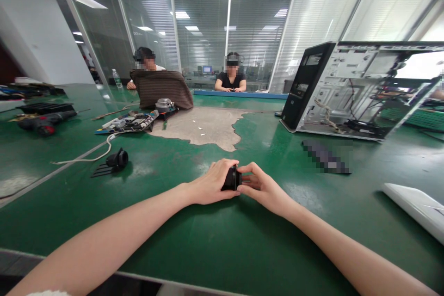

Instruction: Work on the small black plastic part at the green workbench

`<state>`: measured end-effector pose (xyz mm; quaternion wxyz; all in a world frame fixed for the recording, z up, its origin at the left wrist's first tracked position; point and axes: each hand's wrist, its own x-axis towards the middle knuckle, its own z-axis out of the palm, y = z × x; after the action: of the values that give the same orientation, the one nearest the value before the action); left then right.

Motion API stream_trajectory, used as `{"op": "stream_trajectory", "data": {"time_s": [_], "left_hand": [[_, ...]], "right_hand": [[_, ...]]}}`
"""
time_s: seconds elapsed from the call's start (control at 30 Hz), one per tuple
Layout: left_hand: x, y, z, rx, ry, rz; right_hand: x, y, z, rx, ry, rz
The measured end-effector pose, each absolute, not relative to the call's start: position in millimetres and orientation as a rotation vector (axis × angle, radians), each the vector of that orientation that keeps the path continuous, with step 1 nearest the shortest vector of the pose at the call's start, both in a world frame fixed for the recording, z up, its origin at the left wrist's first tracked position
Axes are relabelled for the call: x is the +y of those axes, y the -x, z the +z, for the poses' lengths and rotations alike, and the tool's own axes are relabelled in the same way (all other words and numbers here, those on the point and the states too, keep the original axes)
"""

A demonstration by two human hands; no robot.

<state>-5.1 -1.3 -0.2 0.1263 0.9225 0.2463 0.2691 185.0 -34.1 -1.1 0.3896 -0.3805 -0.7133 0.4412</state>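
A small black cylindrical part (230, 179) with a ring at its right end lies sideways in front of me, just over the green tabletop. My left hand (210, 186) wraps round its body from the left. From the other side my right hand (261, 188) has its thumb and fingertips on the ringed end. My left fingers cover much of the part, so its exact kind cannot be made out. Another black piece (118, 159), round with flat slats, rests on the table to the left.
An opened computer case (307, 88) stands at right, behind a pixelated dark flat object (326, 157) and a white panel (416, 201). Circuit boards (130, 122), a white cable (107, 148) and a power drill (46, 122) lie left. Two people sit across the table.
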Motion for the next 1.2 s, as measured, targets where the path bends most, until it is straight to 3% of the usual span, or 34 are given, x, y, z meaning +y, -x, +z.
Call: {"op": "stream_trajectory", "data": {"time_s": [0.27,0.43,0.67,1.2], "left_hand": [[-1.9,5.3,1.2,0.714,-2.68,0.761],[-1.5,6.1,0.5,0.754,-2.666,0.758],[-1.0,6.0,-0.4,0.746,-2.676,0.768],[4.5,5.7,-2.9,0.715,-2.671,0.743]], "right_hand": [[-32.1,-183.4,-3.4,-1.844,1.005,1.004],[-31.2,-195.3,-0.3,-1.899,1.043,0.723],[-23.3,-183.6,-0.1,-1.619,1.033,1.183],[-27.2,-174.1,-3.4,-1.429,1.029,1.281]]}}
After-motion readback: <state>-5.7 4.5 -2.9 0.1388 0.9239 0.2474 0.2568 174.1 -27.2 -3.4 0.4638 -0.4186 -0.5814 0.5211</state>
